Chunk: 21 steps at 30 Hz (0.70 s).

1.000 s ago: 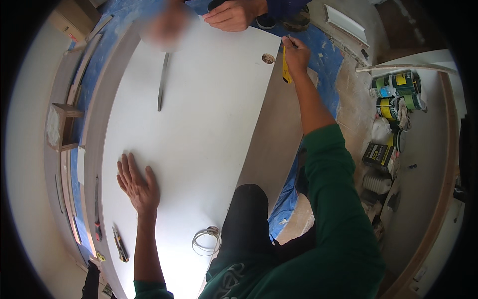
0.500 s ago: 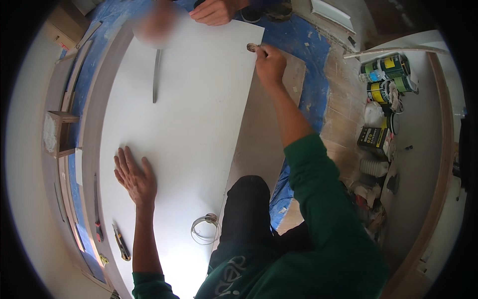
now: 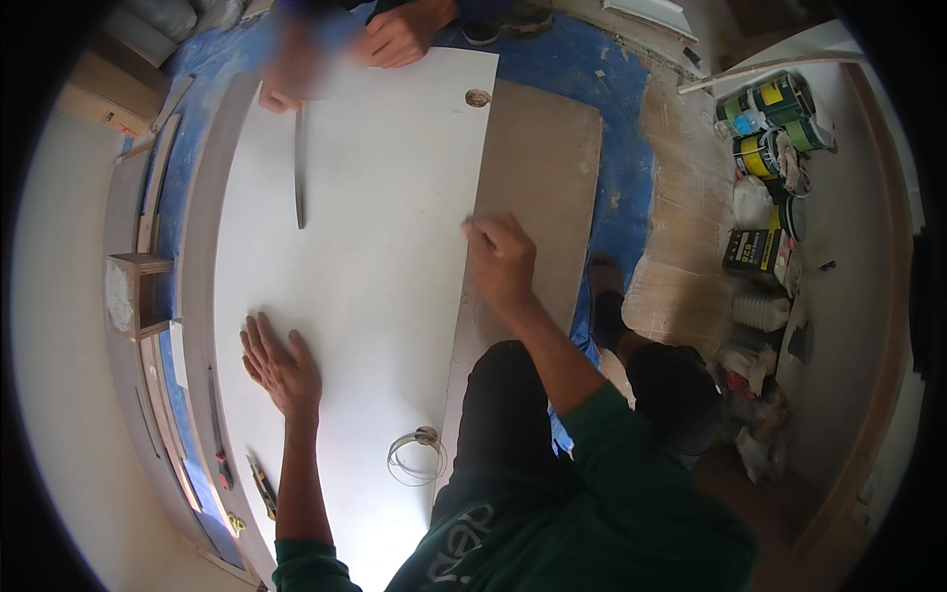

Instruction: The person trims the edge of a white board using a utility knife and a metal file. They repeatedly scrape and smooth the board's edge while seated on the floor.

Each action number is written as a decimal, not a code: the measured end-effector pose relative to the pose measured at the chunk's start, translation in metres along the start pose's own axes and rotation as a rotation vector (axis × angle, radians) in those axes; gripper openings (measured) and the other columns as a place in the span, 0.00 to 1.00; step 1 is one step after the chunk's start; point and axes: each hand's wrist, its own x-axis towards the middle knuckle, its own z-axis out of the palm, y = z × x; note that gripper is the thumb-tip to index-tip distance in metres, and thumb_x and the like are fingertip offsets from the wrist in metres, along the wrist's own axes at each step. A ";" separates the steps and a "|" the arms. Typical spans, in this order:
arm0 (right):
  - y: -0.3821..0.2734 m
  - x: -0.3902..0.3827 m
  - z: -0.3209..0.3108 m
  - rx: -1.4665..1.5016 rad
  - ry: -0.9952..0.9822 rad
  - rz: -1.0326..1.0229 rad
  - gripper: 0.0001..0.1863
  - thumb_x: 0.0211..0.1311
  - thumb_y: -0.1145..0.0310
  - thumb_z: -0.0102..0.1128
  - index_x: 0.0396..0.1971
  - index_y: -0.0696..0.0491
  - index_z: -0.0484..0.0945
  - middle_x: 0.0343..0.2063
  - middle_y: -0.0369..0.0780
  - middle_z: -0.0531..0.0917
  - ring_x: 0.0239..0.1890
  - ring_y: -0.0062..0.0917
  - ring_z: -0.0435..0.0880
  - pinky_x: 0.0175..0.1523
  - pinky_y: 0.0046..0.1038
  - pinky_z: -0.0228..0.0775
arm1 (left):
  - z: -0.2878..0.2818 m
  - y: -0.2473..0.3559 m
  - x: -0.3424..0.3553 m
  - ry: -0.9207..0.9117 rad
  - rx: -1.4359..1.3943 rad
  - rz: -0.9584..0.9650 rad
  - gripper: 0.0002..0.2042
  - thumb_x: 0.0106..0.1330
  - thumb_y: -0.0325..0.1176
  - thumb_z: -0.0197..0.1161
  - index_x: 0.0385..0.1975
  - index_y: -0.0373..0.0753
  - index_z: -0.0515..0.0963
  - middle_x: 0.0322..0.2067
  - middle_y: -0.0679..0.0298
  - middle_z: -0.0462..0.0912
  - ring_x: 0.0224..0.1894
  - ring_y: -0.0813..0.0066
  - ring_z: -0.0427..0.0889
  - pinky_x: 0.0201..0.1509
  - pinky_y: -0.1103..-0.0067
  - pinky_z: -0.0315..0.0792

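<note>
A large white panel [image 3: 365, 266] lies in front of me, with a round hole [image 3: 477, 98] near its far right corner. My left hand [image 3: 284, 370] rests palm down on the panel, fingers spread. At the right edge of the panel is my right hand [image 3: 503, 259], its fingers curled closed; whatever they may hold is hidden. A coil of thin pale strip [image 3: 416, 461] lies near me on the panel, beside a second round hole [image 3: 426, 435]. A co-worker's hand [image 3: 400, 37] is at the far edge, and their other hand [image 3: 276, 100] is by a narrow grey strip [image 3: 300, 173].
Left of the panel lie a utility knife [image 3: 262, 485] and a red-handled tool [image 3: 225, 471]. An open wooden box frame [image 3: 138, 296] stands farther left. A brown board [image 3: 543, 168] sits under the panel's right side, over blue sheeting [image 3: 623, 148]. Paint cans [image 3: 779, 99] line the right wall.
My right hand has left the far hole and come back toward me along the panel's right edge. My left hand stays flat. The co-worker's other hand now shows by the grey strip.
</note>
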 end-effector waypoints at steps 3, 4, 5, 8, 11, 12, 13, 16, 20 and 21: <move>0.058 0.107 0.021 -0.055 0.152 -0.075 0.08 0.58 0.72 0.71 0.29 0.62 0.84 0.25 0.44 0.83 0.26 0.31 0.83 0.33 0.30 0.72 | 0.001 0.001 0.001 0.002 0.014 0.016 0.31 0.77 0.51 0.44 0.75 0.42 0.57 0.75 0.53 0.57 0.79 0.53 0.49 0.79 0.53 0.42; 0.076 0.140 0.028 -0.044 0.128 -0.031 0.08 0.58 0.71 0.72 0.31 0.61 0.86 0.26 0.46 0.85 0.27 0.33 0.84 0.35 0.31 0.74 | 0.001 0.000 0.001 0.008 0.021 0.016 0.31 0.78 0.51 0.44 0.75 0.42 0.57 0.75 0.53 0.57 0.79 0.53 0.49 0.79 0.53 0.42; 0.091 0.171 0.034 -0.157 0.174 -0.094 0.10 0.58 0.68 0.71 0.33 0.59 0.87 0.28 0.48 0.86 0.27 0.34 0.86 0.36 0.32 0.75 | 0.003 -0.001 0.001 0.016 0.017 0.022 0.31 0.78 0.52 0.43 0.75 0.42 0.57 0.75 0.53 0.57 0.79 0.53 0.50 0.79 0.53 0.42; 0.111 0.235 0.039 -0.129 0.119 0.026 0.10 0.58 0.65 0.70 0.30 0.57 0.87 0.28 0.49 0.86 0.31 0.44 0.86 0.40 0.37 0.76 | 0.006 -0.006 0.000 0.030 0.014 0.034 0.31 0.77 0.52 0.43 0.75 0.42 0.57 0.75 0.52 0.57 0.79 0.52 0.50 0.79 0.53 0.42; 0.111 0.231 0.038 -0.157 0.104 -0.054 0.09 0.58 0.65 0.70 0.30 0.56 0.87 0.27 0.49 0.86 0.30 0.43 0.86 0.38 0.38 0.76 | 0.007 -0.004 0.002 0.029 -0.034 0.032 0.32 0.77 0.52 0.44 0.75 0.41 0.57 0.75 0.52 0.57 0.79 0.51 0.49 0.79 0.52 0.42; 0.108 0.214 0.039 -0.181 0.124 -0.034 0.09 0.58 0.66 0.70 0.30 0.56 0.87 0.27 0.48 0.86 0.30 0.43 0.85 0.37 0.38 0.75 | 0.009 -0.004 0.000 0.017 -0.025 0.033 0.32 0.77 0.52 0.44 0.75 0.41 0.57 0.75 0.52 0.56 0.79 0.52 0.49 0.79 0.52 0.42; 0.097 0.202 0.035 -0.204 0.155 -0.024 0.08 0.58 0.66 0.70 0.29 0.56 0.87 0.26 0.48 0.85 0.30 0.43 0.85 0.37 0.38 0.75 | 0.008 -0.002 0.001 0.016 -0.022 0.039 0.32 0.77 0.52 0.45 0.75 0.41 0.57 0.75 0.52 0.56 0.79 0.52 0.49 0.79 0.52 0.42; 0.058 0.102 0.030 -0.152 0.134 -0.046 0.09 0.60 0.66 0.69 0.28 0.56 0.82 0.28 0.44 0.82 0.32 0.41 0.82 0.38 0.39 0.73 | 0.008 -0.003 -0.001 0.014 -0.003 0.014 0.32 0.77 0.52 0.45 0.75 0.42 0.56 0.76 0.53 0.56 0.79 0.53 0.48 0.79 0.52 0.41; -0.034 -0.069 -0.009 -0.091 -0.073 0.036 0.07 0.58 0.76 0.70 0.35 0.57 0.83 0.28 0.43 0.80 0.29 0.37 0.81 0.33 0.35 0.73 | 0.005 -0.002 0.000 -0.009 -0.016 -0.012 0.32 0.76 0.52 0.45 0.76 0.42 0.56 0.76 0.54 0.55 0.80 0.54 0.47 0.80 0.52 0.41; -0.047 -0.118 -0.018 -0.081 -0.137 0.033 0.10 0.56 0.78 0.71 0.38 0.57 0.82 0.28 0.43 0.80 0.29 0.37 0.81 0.33 0.35 0.74 | 0.004 -0.003 0.000 -0.002 -0.019 -0.004 0.32 0.76 0.52 0.45 0.76 0.43 0.55 0.76 0.54 0.54 0.80 0.55 0.46 0.80 0.53 0.40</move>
